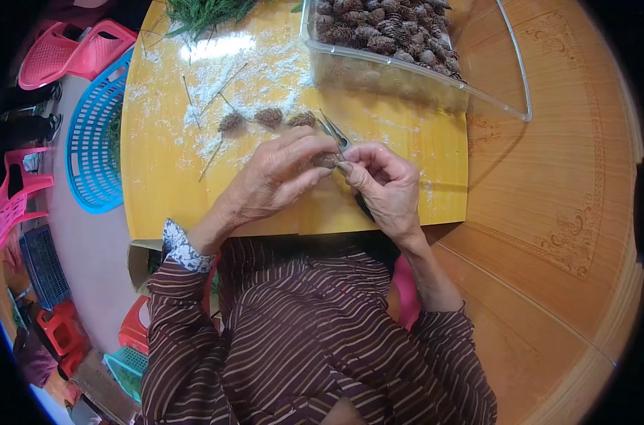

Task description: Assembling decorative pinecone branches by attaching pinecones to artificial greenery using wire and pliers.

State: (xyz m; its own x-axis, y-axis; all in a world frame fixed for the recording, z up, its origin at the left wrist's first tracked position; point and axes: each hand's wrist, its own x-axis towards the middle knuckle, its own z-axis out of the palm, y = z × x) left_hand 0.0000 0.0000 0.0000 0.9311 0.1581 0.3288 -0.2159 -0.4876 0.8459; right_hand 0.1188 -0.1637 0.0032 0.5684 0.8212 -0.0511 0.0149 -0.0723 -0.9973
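My left hand (276,177) and my right hand (385,188) meet over the yellow table (159,177), both pinching one small brown pine cone (326,161) between their fingertips. The right hand also grips metal pliers (334,132), whose jaws point up and left past the cone. Three more small cones lie in a row just beyond the hands: one at the left (230,122), one in the middle (269,116), one at the right (301,119). Thin wires (215,145) and white powder (215,71) are scattered around them.
A clear plastic box (421,78) full of several pine cones stands at the far right of the table. Green sprigs (208,13) lie at the far edge. A blue basket (95,142), pink baskets (74,49) and red stools (59,329) stand on the floor to the left.
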